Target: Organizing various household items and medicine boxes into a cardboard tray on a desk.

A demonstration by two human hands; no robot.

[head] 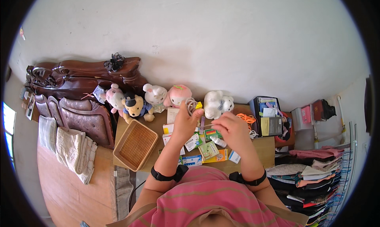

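Note:
A looped light-coloured cable (191,106) is gathered in my left hand (187,121), raised above the table. My right hand (232,129) pinches a stretch of the same cable to the right. Below and between the hands lie several medicine boxes, among them a green box (208,150) and a blue-and-white box (191,160). A small white bottle (218,141) rests on its side by my right hand. Beyond that hand sit a bundled orange cord (246,119) and a coiled white cable (253,134).
An oblong wicker basket (154,138) stands on the wooden table (262,151) at left. Plush toys, including a white bear (214,103) and a police bear (135,105), line the wall. A dark box of papers (254,108) is at right, above hanging clothes (308,179). A bed (74,191) adjoins left.

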